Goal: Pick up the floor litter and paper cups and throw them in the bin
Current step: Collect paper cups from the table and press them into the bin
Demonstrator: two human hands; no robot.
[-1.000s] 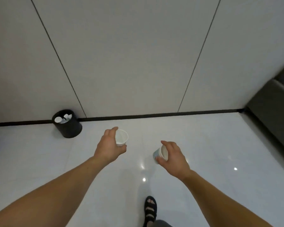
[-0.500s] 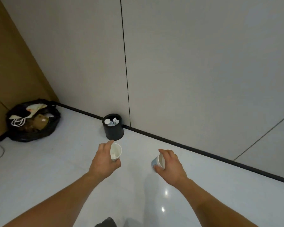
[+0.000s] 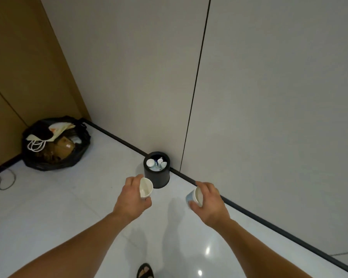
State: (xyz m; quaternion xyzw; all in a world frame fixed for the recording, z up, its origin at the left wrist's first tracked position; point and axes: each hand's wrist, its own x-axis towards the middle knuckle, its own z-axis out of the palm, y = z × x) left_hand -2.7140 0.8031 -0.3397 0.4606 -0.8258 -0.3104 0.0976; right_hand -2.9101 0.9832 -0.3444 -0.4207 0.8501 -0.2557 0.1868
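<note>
Left hand: my left hand [image 3: 133, 199] grips a white paper cup [image 3: 145, 187], mouth tipped sideways.
Right hand: my right hand [image 3: 209, 203] grips a blue-and-white paper cup [image 3: 194, 196].
Bin: a black bin [image 3: 156, 169] holding cups stands just beyond my left hand, against the wall.
Far left: an open black rubbish bag [image 3: 55, 143].

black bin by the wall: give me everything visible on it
The bin is a small round black tub, matte, plastic by the look, open-topped, no lid. It stands upright on the white floor by the dark skirting of the grey wall; contact there cannot be told. Inside lie several white cups and something bluish, below the rim. No hand touches it; the held cup in the left hand only overlaps its lower edge in view.
</note>
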